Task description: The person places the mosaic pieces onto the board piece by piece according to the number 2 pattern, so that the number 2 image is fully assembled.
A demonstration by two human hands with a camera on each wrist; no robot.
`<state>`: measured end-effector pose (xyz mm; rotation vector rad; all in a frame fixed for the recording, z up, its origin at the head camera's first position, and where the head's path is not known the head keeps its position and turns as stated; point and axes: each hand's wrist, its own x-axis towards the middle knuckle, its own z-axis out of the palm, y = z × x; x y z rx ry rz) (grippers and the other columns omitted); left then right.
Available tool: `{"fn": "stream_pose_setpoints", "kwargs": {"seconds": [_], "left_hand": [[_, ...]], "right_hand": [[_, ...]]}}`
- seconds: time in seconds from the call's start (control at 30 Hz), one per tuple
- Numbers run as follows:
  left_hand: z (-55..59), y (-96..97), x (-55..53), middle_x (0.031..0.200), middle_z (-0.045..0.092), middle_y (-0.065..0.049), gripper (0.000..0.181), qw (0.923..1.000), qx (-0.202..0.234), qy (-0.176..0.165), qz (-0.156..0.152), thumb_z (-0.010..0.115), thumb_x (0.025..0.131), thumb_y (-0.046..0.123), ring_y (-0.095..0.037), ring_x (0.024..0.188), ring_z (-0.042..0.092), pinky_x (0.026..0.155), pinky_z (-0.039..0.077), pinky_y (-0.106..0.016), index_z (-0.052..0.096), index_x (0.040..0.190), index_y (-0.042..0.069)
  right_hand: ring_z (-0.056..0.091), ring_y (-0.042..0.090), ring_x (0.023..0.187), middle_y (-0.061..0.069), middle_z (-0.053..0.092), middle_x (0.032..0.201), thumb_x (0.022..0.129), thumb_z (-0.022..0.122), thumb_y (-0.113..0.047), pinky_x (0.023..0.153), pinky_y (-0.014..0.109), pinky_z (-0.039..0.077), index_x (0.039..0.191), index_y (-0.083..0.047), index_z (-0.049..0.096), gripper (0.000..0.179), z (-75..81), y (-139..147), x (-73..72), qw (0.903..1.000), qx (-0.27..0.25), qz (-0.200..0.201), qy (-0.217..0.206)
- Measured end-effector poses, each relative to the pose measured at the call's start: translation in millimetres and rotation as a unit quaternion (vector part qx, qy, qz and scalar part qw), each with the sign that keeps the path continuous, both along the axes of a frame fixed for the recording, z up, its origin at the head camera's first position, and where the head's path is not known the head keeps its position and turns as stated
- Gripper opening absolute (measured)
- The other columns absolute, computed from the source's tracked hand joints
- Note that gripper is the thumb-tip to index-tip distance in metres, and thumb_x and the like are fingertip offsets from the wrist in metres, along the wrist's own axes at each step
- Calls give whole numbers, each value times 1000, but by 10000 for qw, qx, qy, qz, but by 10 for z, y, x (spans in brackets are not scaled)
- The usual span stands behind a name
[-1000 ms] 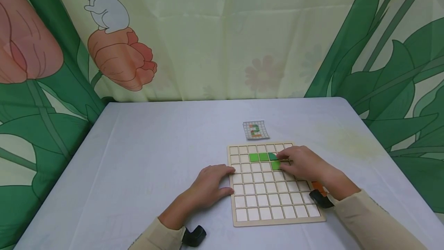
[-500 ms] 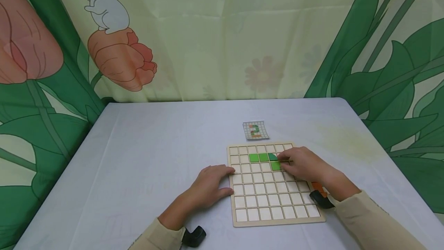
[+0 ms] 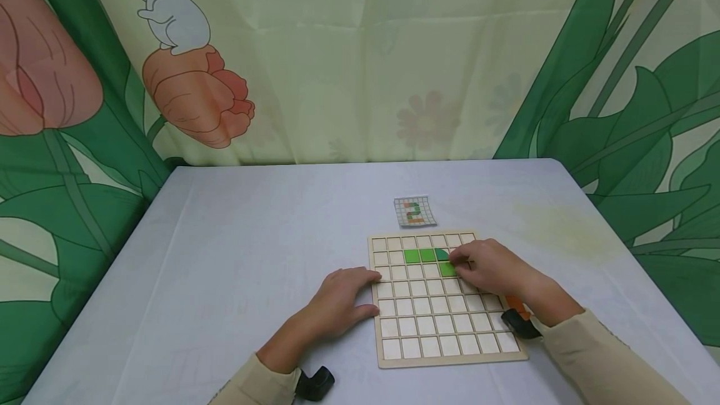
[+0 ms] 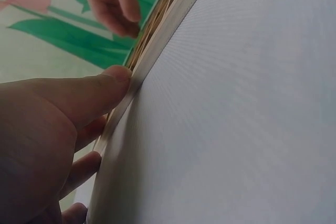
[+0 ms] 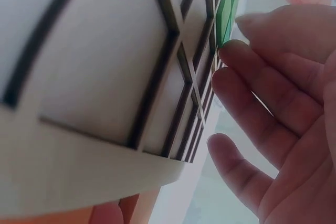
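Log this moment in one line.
left hand: touches grid board edge | right hand: at green tiles, contact unclear | patterned card: beyond board | orange pieces: partly hidden

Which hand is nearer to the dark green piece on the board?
The right. The right hand is close beside the dark green piece, on its right; the left hand is farther off, at the left edge of the board.

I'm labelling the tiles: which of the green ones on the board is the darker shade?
The dark green tile at the right end of the upper row of three; the other three green tiles are brighter.
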<state>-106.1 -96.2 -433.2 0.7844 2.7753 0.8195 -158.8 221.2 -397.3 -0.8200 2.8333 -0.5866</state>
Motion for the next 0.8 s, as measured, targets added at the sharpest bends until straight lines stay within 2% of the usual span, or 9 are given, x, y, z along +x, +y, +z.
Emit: {"fn": "stream_pose_setpoints", "kwargs": {"seconds": [0.13, 0.4, 0.63, 0.8], "left_hand": [[0, 0, -2, 136, 59, -2, 52, 10000, 11, 0, -1, 75, 91, 28, -23, 133, 49, 111, 33, -52, 57, 138, 12], [-7, -4, 7, 136, 59, -2, 53, 10000, 5, 3, -4, 75, 91, 28, -23, 133, 49, 111, 33, -51, 57, 138, 12], [-10, -1, 2, 136, 59, -2, 53, 10000, -6, -3, 24, 75, 91, 29, -23, 133, 49, 111, 33, -50, 57, 138, 13], [-8, 1, -5, 136, 59, -2, 53, 10000, -31, -14, 32, 76, 91, 29, -23, 133, 48, 111, 33, -51, 57, 138, 13]], "right_hand": [[67, 28, 102, 2, 73, 106, 92, 67, -13, 86, 47, 54, 111, -6, 75, 22, 18, 17, 7, 9999, -71, -81, -33], [63, 30, 105, 6, 69, 113, 90, 74, -24, 88, 50, 53, 123, -5, 69, 38, 93, 85, 50, 9978, -168, -464, -440], [55, 41, 119, 16, 63, 126, 88, 77, -29, 96, 59, 46, 127, -6, 67, 46, 176, 204, 91, 9972, -108, -675, -317], [52, 42, 123, 17, 59, 134, 87, 78, -27, 98, 62, 44, 130, -5, 65, 50, 185, 330, 101, 9966, -162, -755, -283]]}}
